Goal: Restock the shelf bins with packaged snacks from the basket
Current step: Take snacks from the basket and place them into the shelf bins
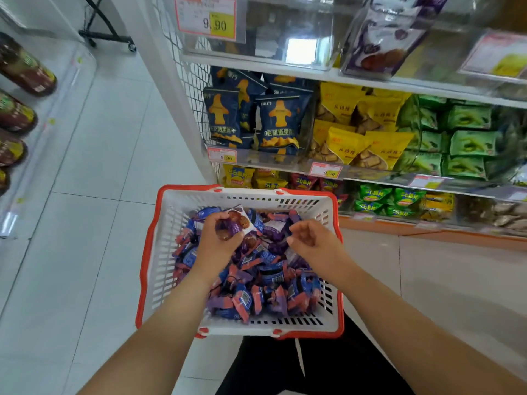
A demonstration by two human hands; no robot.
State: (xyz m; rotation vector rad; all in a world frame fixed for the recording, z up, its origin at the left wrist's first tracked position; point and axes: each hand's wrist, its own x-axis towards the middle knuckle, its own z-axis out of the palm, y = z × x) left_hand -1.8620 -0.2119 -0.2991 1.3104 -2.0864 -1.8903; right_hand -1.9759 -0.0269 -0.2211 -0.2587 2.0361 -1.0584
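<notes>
Yellow "9.90" tag (218, 25), left hand (218, 238) gripping snack (238, 222)

price tag (206, 17) on top clear bin (256, 29) reads 9.90

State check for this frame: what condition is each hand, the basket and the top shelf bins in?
Left hand: grips a purple-and-white snack packet.
Right hand: fingers loosely curled, holds nothing.
White plastic basket with red rim: holds many blue and purple packets.
Clear top-shelf bin: looks nearly empty.
Neighbouring clear bin: holds purple packets.
</notes>
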